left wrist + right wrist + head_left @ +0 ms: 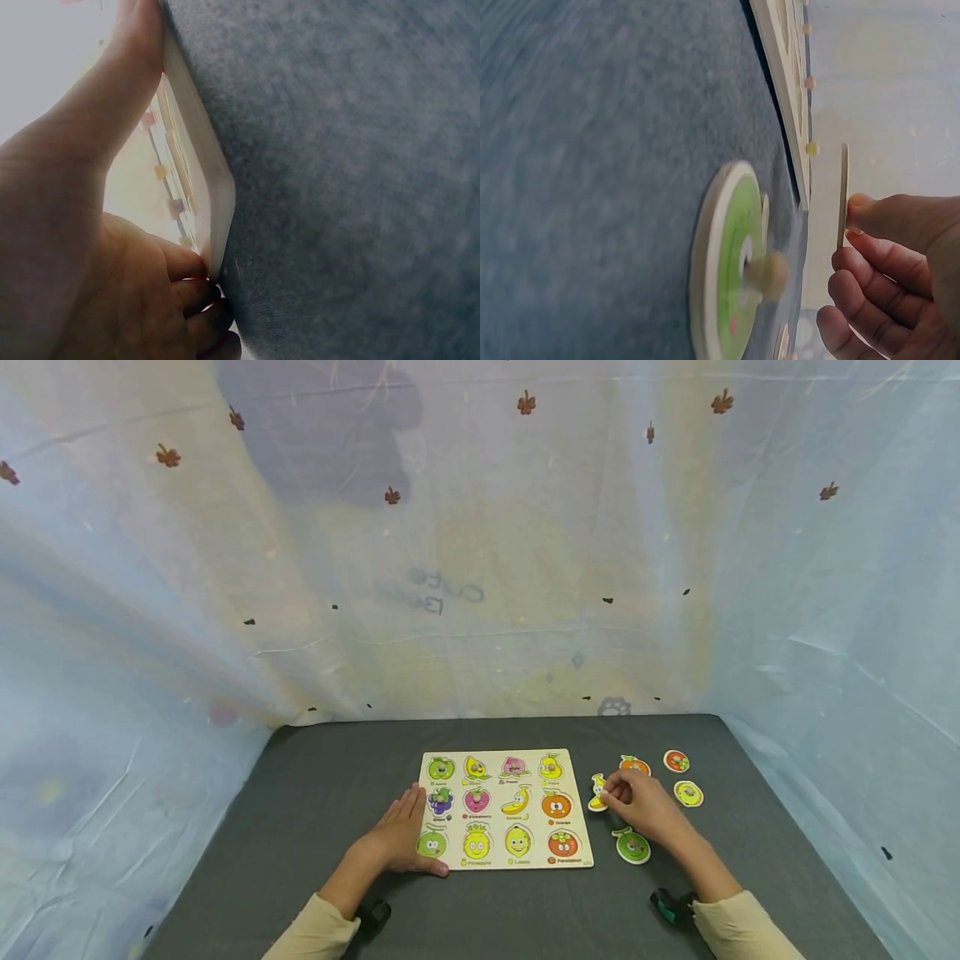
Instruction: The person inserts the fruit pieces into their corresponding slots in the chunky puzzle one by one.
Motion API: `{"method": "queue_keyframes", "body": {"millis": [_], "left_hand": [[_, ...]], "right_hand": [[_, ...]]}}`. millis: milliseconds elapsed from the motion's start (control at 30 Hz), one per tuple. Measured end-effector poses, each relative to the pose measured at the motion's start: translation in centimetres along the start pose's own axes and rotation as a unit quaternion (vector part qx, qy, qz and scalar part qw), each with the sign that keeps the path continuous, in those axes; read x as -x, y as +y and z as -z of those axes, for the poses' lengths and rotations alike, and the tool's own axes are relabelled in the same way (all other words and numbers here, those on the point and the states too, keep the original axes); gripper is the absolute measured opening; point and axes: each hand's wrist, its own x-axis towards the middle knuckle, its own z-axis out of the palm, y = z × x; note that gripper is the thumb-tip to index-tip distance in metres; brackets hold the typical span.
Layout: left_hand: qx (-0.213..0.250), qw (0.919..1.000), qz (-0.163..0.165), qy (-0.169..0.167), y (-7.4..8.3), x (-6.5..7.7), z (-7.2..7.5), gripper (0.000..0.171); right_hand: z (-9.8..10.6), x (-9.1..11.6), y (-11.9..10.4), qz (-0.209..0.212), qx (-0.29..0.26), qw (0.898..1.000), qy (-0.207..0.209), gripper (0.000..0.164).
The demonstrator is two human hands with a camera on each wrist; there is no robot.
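Observation:
My right hand (647, 806) pinches a thin banana puzzle piece (597, 797) between thumb and fingers, just right of the wooden fruit puzzle board (538, 850). In the right wrist view the piece (844, 191) stands edge-on, raised above the dark cloth. A round green fruit piece (733, 255) with a knob lies near that hand. My left hand (401, 835) rests along the board's left edge, fingers extended and thumb at the front corner. Fruit pictures in rows cover the board, including a banana (516, 802). Pegs stick up from its face in the wrist views.
Beyond my right hand lie an orange piece (634, 764), partly covered by the hand, a persimmon piece (676, 761) and a round yellow piece (687, 793). Dark cloth (337, 777) covers the table. A pale patterned curtain (480, 668) hangs behind and at both sides.

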Motion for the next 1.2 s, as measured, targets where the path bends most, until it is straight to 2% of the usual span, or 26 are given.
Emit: {"method": "queue_keyframes", "body": {"millis": [267, 467, 1200], "left_hand": [[0.003, 1.0, 0.001, 0.0, -0.1, -0.2, -0.3, 0.145], [0.002, 1.0, 0.003, -0.001, -0.4, -0.2, -0.5, 0.144], [-0.002, 1.0, -0.002, 0.0, -0.4, -0.3, -0.3, 0.144]], "right_hand": [[-1.0, -0.6, -0.9, 0.005, -0.026, 1.0, -0.011, 0.011], [-1.7, -0.9, -1.6, 0.002, -0.022, 1.0, -0.015, 0.012], [-3.6, -1.8, -4.6, 0.052, -0.038, 0.997, -0.032, 0.012]]}}
